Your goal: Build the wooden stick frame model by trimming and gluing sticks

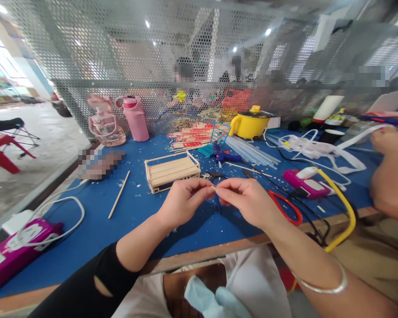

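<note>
My left hand point(182, 201) and my right hand point(243, 198) meet above the blue table point(119, 221), fingertips pinching the two ends of a tiny wooden stick piece point(214, 188). Just behind them stands a small tray-like frame made of wooden sticks point(171, 170). A long thin wooden stick point(119, 194) lies to the left of it. Red-handled scissors point(287, 206) lie right of my right hand, with dark pliers point(215, 176) behind the fingers.
A purple power strip point(16, 251) with white cable sits at the front left, another point(305, 183) at the right. Glue sticks point(252, 152), a blue glue gun point(223, 155), a yellow pot point(250, 123), pink bottles point(135, 117) and stick packs point(190, 134) lie behind. Another person's arm point(389, 172) rests at the right.
</note>
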`<state>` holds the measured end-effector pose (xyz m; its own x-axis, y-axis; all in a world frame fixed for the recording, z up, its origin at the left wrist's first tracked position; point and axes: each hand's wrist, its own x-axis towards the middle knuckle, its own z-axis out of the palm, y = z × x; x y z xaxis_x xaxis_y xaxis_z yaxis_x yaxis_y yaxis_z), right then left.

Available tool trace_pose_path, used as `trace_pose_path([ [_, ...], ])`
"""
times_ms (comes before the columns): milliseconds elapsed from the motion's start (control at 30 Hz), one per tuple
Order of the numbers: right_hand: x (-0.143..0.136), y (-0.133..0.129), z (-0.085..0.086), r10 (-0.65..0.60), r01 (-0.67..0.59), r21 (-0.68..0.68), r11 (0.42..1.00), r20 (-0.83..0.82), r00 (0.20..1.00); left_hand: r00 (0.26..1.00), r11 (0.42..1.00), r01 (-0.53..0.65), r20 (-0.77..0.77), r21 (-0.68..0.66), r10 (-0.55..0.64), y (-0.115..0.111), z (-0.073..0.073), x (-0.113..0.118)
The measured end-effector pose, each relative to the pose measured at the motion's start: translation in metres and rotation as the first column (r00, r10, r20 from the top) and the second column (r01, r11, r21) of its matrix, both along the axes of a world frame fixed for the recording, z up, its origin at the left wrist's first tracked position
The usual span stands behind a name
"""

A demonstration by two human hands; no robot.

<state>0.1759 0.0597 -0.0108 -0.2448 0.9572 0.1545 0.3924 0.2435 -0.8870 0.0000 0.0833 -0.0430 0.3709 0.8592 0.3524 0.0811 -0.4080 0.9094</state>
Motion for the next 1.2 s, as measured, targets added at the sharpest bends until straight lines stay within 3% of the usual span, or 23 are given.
trace_pose_path([
  [167, -0.006, 0.004, -0.015, -0.103, -0.047, -0.323, 0.945, -0.43, 0.897, 0.985, 0.987, 0.112, 0.141, -0.117, -0.095, -0.001, 0.001, 0.002],
  [267, -0.011, 0.004, -0.019, -0.169, -0.101, -0.436, 0.894, -0.537, 0.826, 0.977, 0.975, 0.154, 0.175, -0.16, -0.125, 0.0, 0.001, 0.003],
  [333, -0.01, 0.004, -0.018, -0.166, -0.119, -0.454, 0.883, -0.538, 0.826, 0.981, 0.978, 0.142, 0.155, -0.154, -0.118, 0.0, 0.001, 0.001],
  [400, -0.007, 0.005, -0.015, -0.085, -0.103, -0.384, 0.917, -0.442, 0.893, 0.992, 0.988, 0.1, 0.083, -0.12, -0.091, 0.001, 0.002, -0.001],
  [467, -0.003, 0.008, -0.009, 0.016, -0.069, -0.235, 0.969, -0.221, 0.975, 0.999, 0.998, 0.044, -0.028, -0.05, -0.046, 0.0, 0.004, -0.005],
  [533, -0.001, 0.013, -0.002, 0.074, -0.071, -0.101, 0.992, 0.021, 0.997, 0.992, 0.999, -0.023, -0.123, 0.046, 0.028, -0.001, 0.007, -0.009],
  [633, -0.009, 0.026, 0.009, 0.162, -0.153, -0.057, 0.987, 0.235, 0.958, 0.973, 0.982, -0.14, -0.168, 0.128, 0.16, -0.008, 0.01, -0.018],
  [767, -0.033, 0.048, 0.022, 0.312, -0.319, -0.057, 0.946, 0.429, 0.847, 0.937, 0.957, -0.272, -0.198, 0.105, 0.288, -0.02, 0.006, -0.037],
  [867, -0.051, 0.065, 0.023, 0.434, -0.429, -0.133, 0.893, 0.503, 0.748, 0.895, 0.922, -0.38, -0.221, 0.076, 0.387, -0.029, -0.001, -0.058],
  [1000, -0.068, 0.079, 0.003, 0.415, -0.445, -0.081, 0.892, 0.536, 0.735, 0.698, 0.756, -0.651, -0.344, 0.059, 0.628, -0.028, -0.011, -0.089],
  [1100, -0.076, 0.076, -0.02, 0.352, -0.477, 0.063, 0.877, 0.593, 0.725, 0.56, 0.762, -0.627, -0.587, 0.161, 0.585, -0.017, -0.015, -0.099],
  [1200, -0.078, 0.07, -0.034, 0.287, -0.525, 0.184, 0.831, 0.667, 0.688, 0.432, 0.759, -0.592, -0.687, 0.272, 0.583, -0.003, -0.018, -0.097],
])
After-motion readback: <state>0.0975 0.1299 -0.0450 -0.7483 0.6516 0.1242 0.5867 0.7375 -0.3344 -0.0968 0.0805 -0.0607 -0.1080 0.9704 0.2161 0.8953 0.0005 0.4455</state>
